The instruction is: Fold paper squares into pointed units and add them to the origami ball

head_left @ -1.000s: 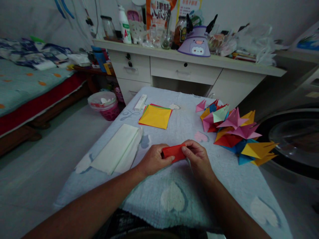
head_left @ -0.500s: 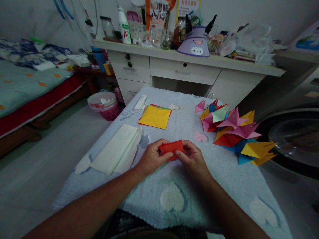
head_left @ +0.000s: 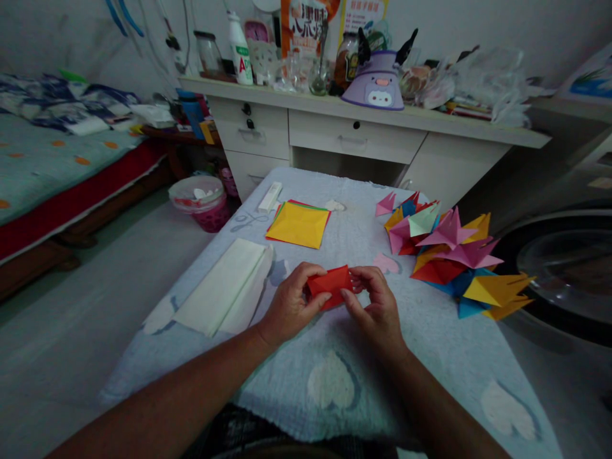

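Note:
A folded piece of red origami paper (head_left: 335, 282) is held above the cloth-covered table between both hands. My left hand (head_left: 295, 301) pinches its left side, thumb in front and fingers behind. At its right edge, my right hand (head_left: 375, 305) has thumb and fingertips closed on the paper, the fingers curled. Beyond the hands lies a stack of square paper (head_left: 299, 224) with a yellow sheet on top. Several folded paper pieces (head_left: 449, 255) in pink, yellow, red, blue and pale green lie grouped on the right.
A folded pale cloth or paper (head_left: 222, 284) rests left of my hands, and a small white box (head_left: 270, 197) sits farther back. Behind the table (head_left: 356, 191) stands a white cabinet (head_left: 344, 137) with a cluttered top. A pink bucket (head_left: 210, 217) is on the floor at left.
The right hand has shifted slightly to the right, with its fingers and thumb farther apart at the paper's edge. The red paper is tilted a little more. Other things stay where they were.

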`<state>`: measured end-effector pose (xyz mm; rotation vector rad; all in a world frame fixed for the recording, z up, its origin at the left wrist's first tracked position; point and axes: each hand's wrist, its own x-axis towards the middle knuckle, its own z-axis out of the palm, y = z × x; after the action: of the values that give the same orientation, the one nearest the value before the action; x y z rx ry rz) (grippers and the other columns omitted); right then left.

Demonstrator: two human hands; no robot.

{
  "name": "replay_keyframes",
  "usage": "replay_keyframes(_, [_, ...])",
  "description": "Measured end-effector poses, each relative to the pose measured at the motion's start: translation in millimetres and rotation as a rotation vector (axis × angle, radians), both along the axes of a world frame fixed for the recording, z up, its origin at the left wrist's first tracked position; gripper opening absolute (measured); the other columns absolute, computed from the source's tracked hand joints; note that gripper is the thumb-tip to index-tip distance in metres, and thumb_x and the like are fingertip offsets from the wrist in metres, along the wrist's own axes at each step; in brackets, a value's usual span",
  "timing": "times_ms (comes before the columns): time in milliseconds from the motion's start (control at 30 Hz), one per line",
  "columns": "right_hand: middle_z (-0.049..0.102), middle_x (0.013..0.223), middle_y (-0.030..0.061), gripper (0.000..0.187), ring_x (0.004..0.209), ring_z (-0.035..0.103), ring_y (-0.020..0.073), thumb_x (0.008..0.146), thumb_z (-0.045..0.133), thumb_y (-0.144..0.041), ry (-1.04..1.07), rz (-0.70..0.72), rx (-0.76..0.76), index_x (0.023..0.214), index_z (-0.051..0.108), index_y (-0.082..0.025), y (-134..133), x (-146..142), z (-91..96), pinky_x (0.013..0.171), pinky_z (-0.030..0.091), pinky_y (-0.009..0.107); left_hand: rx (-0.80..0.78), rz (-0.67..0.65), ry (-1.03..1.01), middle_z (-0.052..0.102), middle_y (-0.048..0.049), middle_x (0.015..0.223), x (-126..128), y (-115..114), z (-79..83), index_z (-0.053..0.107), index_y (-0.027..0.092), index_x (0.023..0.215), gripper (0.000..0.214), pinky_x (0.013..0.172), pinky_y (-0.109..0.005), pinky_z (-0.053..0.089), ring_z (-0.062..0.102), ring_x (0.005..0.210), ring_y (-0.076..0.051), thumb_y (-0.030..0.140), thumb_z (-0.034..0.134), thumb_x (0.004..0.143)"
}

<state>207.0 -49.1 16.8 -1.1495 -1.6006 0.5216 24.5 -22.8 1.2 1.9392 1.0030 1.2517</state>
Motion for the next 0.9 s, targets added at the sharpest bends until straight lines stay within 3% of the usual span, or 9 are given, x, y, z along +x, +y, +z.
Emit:
replay_keyframes(433, [0.055,0.095,0.0035,0.019,0.085,0.055,0.0172,0.089,0.057,-0.015,-0.065,0.013,0.086,0.103,0.062,-0.026,-4.0,-0.6,8.4,0.072,0.049,0.032,0.081,0.021,0.073,0.058,-0.0011,0.095,1.1,-1.9,2.3,0.048,0.023,0.107,0.032,0.075,-0.027,0.048,0.059,0.084,-0.015,0.012,0.062,0.080])
replay_keyframes(900, [0.060,0.092,0.0036,0.021,0.087,0.057,0.0184,0.090,0.054,-0.013,-0.109,0.035,0.093,0.106,0.062,-0.025,-5.3,-0.7,9.2,0.075,0.048,0.034,0.187,-0.010,0.079,0.055,-0.0028,0.101,1.3,-0.4,0.1,0.047,0.024,0.109,0.035,0.084,-0.029,0.046,0.056,0.096,-0.017,0.006,0.060,0.082])
